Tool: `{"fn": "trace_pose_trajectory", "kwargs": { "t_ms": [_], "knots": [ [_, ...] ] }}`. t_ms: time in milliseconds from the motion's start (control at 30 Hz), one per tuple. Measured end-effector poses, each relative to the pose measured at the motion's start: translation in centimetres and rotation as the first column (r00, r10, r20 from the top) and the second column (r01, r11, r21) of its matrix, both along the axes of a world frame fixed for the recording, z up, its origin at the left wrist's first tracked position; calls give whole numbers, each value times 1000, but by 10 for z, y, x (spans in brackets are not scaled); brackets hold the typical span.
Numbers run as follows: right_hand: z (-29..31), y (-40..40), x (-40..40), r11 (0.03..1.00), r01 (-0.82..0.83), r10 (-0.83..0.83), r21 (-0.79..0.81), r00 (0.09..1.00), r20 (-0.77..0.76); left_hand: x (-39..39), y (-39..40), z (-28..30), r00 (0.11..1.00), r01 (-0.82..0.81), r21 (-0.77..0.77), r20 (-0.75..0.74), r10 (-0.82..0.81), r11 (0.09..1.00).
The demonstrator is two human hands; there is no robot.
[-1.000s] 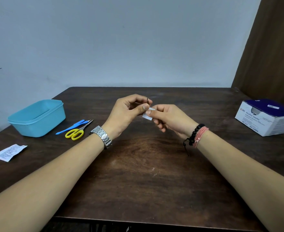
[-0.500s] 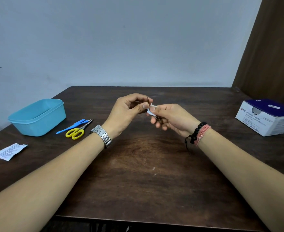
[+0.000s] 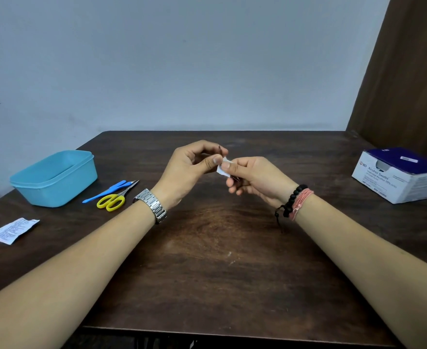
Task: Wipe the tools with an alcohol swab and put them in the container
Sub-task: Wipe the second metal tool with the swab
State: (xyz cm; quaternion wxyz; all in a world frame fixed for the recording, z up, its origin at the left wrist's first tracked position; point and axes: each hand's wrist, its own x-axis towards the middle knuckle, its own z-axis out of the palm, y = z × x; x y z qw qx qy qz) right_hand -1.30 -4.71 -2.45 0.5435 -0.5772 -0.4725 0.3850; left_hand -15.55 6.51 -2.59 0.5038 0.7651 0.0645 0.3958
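Above the middle of the table, my left hand [image 3: 189,167] pinches a small thin metal tool [image 3: 220,150] whose dark tip sticks up past my fingers. My right hand [image 3: 252,180] pinches a white alcohol swab [image 3: 223,168] folded around the lower part of that tool, and most of the tool is hidden. A light blue container [image 3: 53,178] stands open at the left. Beside it lie yellow-handled scissors [image 3: 113,200] and a blue-handled tool [image 3: 106,191].
A white and blue box of alcohol swabs [image 3: 398,175] sits at the right edge of the dark wooden table [image 3: 215,260]. A torn white swab wrapper [image 3: 13,230] lies near the front left. A wall stands behind the table.
My right hand slid the swab along the tool, first toward my left fingers, then slightly down. My left hand stayed nearly in place.
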Motion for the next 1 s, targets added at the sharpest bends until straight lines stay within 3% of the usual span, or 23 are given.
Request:
{"fn": "trace_pose_trajectory", "kwargs": {
  "t_ms": [200,833,1000],
  "knots": [
    [3,0,2,990,-142,143,18,988,-65,-2,8,0,999,12,-88,45,-8,996],
    [1,-2,3,991,-132,130,-9,988,-82,1,5,-1,995,95,-142,-30,-100,985],
    [2,0,2,981,-194,196,26,977,-85,-4,9,2,993,113,-234,-2,-117,966]
  ]
}}
